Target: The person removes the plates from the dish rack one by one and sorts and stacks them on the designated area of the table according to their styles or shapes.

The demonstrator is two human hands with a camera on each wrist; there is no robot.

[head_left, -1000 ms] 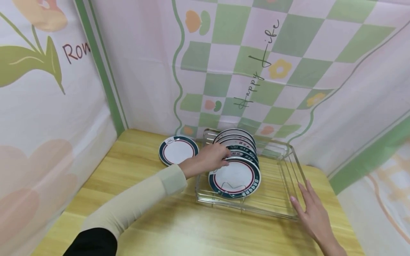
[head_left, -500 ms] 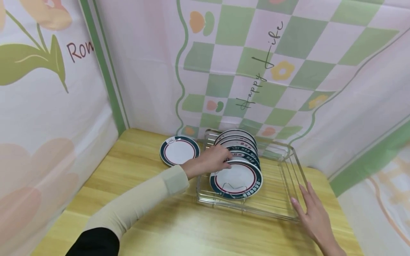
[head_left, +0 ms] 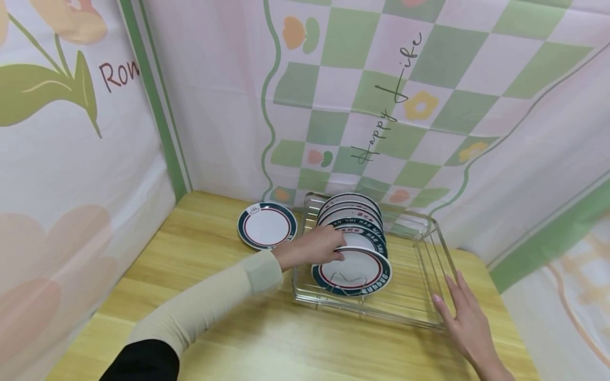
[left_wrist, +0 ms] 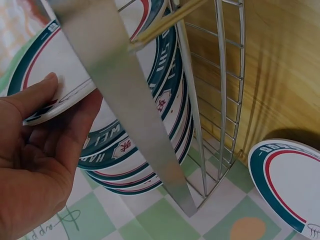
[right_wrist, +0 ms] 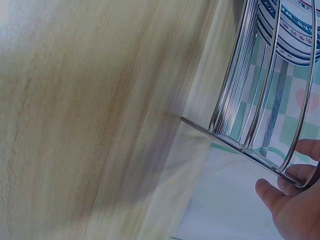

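My left hand point(head_left: 326, 244) pinches the rim of the front plate point(head_left: 355, 272), thumb on its white face and fingers behind. The plate is white with a dark green rim and red ring, and it leans towards me in a wire dish rack point(head_left: 410, 312). Behind it several similar plates point(left_wrist: 167, 100) stand in a row, apart from the held one. At the rack's right end, my right hand point(head_left: 469, 317) holds the wire frame, which runs between thumb and fingers point(right_wrist: 305, 147). Another plate point(head_left: 267, 226) lies flat on the table left of the rack.
The wooden table point(head_left: 229, 328) extends in front of the rack. A patterned cloth point(head_left: 352, 95) hangs close behind the rack, and another cloth wall point(head_left: 81, 185) stands at the left. The rack's right half shows bare wires.
My left hand has drawn the front plate's top rim towards me, tilting it away from the plates behind and widening the gap. My right hand stays at the rack's end.
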